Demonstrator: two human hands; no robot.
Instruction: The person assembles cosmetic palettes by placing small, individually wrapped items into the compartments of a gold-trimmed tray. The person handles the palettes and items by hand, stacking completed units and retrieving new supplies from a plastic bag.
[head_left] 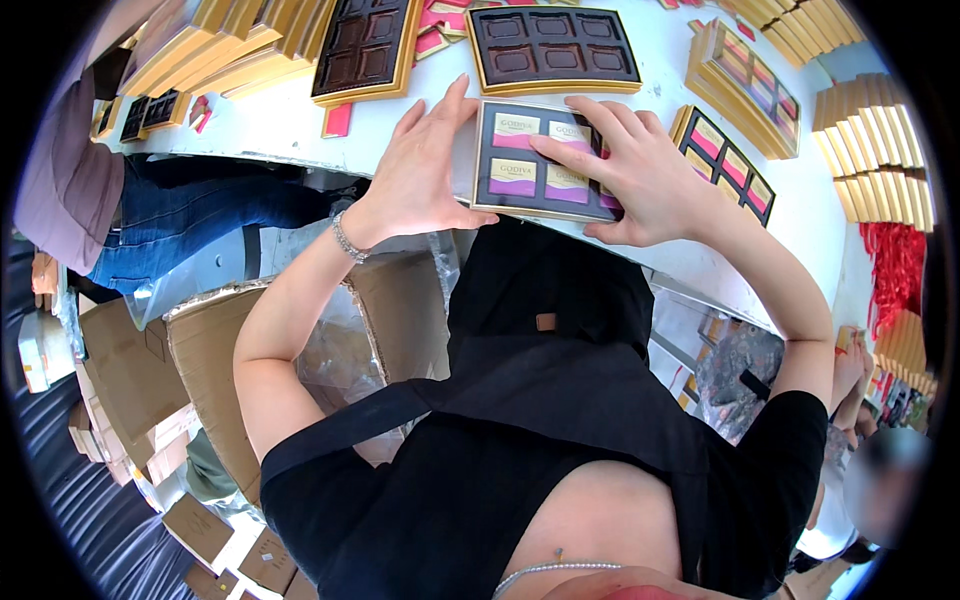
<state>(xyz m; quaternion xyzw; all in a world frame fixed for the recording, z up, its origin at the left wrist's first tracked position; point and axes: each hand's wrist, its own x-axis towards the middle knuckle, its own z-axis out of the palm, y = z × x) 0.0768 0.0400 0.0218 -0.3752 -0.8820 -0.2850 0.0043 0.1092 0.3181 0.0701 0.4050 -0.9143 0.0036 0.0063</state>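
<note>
A flat, clear-lidded box of wrapped chocolates (pixel 518 150) lies at the table's near edge, its gold, pink and purple squares set in a dark tray. Over its right side spreads my right hand (pixel 655 175), fingers on the lid and thumb at the near right edge, gripping it. My left hand (pixel 420 175) is beside the box's left edge, fingers stretched apart, thumb tip by the near left corner. Just beyond the box stands an open gold-edged box with a dark moulded tray (pixel 555 48). Another such dark tray (pixel 365 45) is to its left.
At right are an open tray of pink-and-gold squares (pixel 725 165), a stack of lidded boxes (pixel 745 85) and piled gold boxes (pixel 870 145). More gold boxes (pixel 235 45) lean at far left. A person in jeans (pixel 210 215) stands left; cardboard cartons (pixel 215 370) sit below the table.
</note>
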